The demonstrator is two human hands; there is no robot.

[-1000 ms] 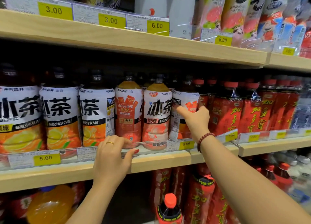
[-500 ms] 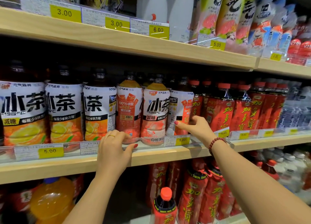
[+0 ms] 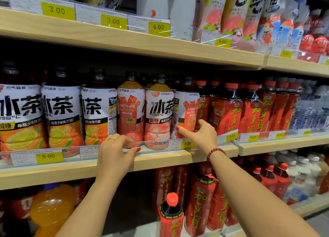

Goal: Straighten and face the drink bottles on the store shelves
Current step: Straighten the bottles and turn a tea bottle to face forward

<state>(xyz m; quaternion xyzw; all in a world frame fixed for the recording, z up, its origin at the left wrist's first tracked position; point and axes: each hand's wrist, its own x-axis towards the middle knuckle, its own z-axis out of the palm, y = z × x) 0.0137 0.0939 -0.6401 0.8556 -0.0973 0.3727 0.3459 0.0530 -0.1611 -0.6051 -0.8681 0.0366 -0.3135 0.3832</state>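
Right hand [image 3: 199, 135] lower on tea bottle [image 3: 185, 110] now; red bottles [image 3: 229, 112] just beside

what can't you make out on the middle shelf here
Head view:
1. Leftmost tea bottle label: cut by left edge.
2. Left hand: what its fingertips touch, covered by the hand.
3. Gripped bottle: lower label hidden by right hand.
4. Price tag small print: too small.

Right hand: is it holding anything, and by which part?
Yes. The right hand grips the white-and-orange tea bottle low on its body, thumb in front, fingers curled round its right side.
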